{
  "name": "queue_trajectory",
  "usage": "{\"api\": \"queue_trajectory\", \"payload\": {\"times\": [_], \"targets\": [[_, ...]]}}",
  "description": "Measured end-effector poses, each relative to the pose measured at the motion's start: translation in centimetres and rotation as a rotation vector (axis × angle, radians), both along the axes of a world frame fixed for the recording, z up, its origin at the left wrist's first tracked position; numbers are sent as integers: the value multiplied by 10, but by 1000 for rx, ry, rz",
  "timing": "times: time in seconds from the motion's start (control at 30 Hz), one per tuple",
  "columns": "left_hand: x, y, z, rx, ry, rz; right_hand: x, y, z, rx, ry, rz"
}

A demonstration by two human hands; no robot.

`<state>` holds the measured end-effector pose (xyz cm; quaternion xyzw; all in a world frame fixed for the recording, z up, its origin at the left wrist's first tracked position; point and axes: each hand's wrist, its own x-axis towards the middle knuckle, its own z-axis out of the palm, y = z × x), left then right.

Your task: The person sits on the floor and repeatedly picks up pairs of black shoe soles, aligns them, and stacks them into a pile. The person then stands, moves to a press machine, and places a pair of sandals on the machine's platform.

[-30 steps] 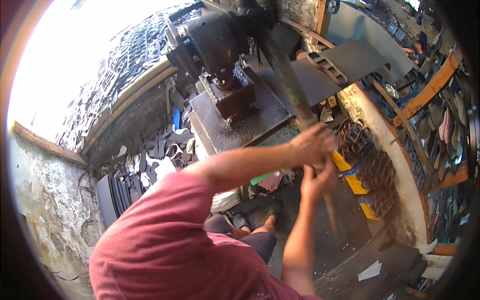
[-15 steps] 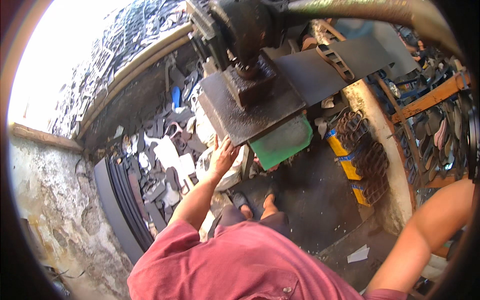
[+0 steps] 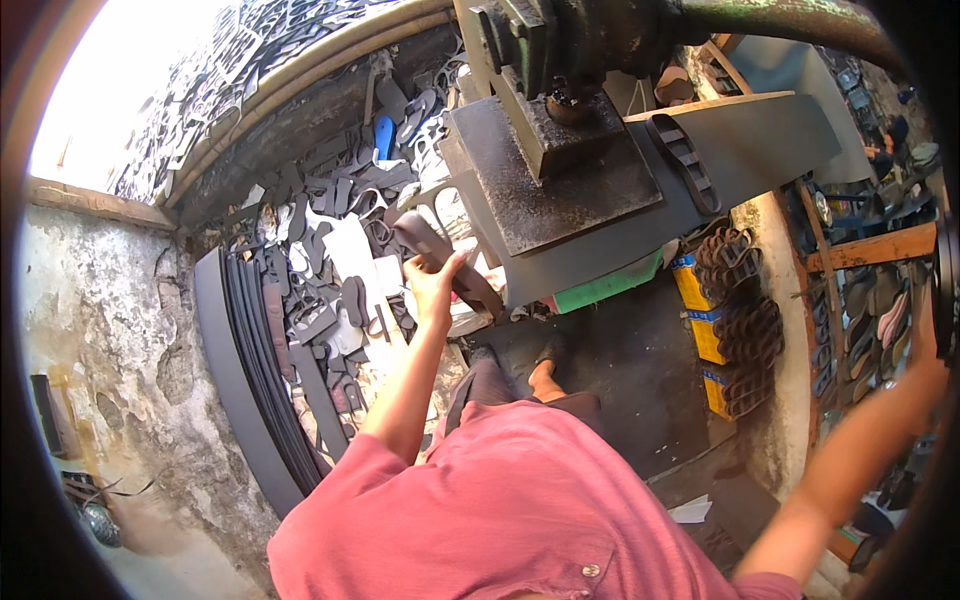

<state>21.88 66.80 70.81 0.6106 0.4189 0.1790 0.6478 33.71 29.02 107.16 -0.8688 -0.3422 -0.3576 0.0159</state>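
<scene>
My left hand [image 3: 432,288] is closed on a long, dark sole-shaped piece [image 3: 450,262], thumb on one side and fingers beneath. It is held just left of the press's heavy square plate [image 3: 560,180]. Under that plate lies a dark flat sheet [image 3: 560,262], reaching out on both sides, with cut-out gaps at its left end. A sole-shaped cutting die [image 3: 684,165] with crossbars rests on the sheet, right of the plate. A green board [image 3: 612,284] shows below the sheet. My right arm stretches to the right rim, where the right hand [image 3: 932,305] is blurred and its fingers are hidden.
Soles and offcuts [image 3: 330,215] are heaped at left, beside upright dark sheets [image 3: 245,370] against a worn wall [image 3: 130,350]. Yellow boxes [image 3: 707,335] with stacked dark dies [image 3: 745,330] stand at right. More soles hang near a wooden rail [image 3: 870,250].
My left hand has left the plate's edge and now holds the dark sole-shaped piece. The dark sheet now shows left of the plate and covers much of the green board. The view has shifted.
</scene>
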Motion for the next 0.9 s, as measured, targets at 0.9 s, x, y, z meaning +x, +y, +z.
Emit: {"api": "queue_trajectory", "payload": {"times": [0.9], "targets": [[40, -103, -22, 188, 158, -219, 220, -127, -311, 579, 771, -474]]}}
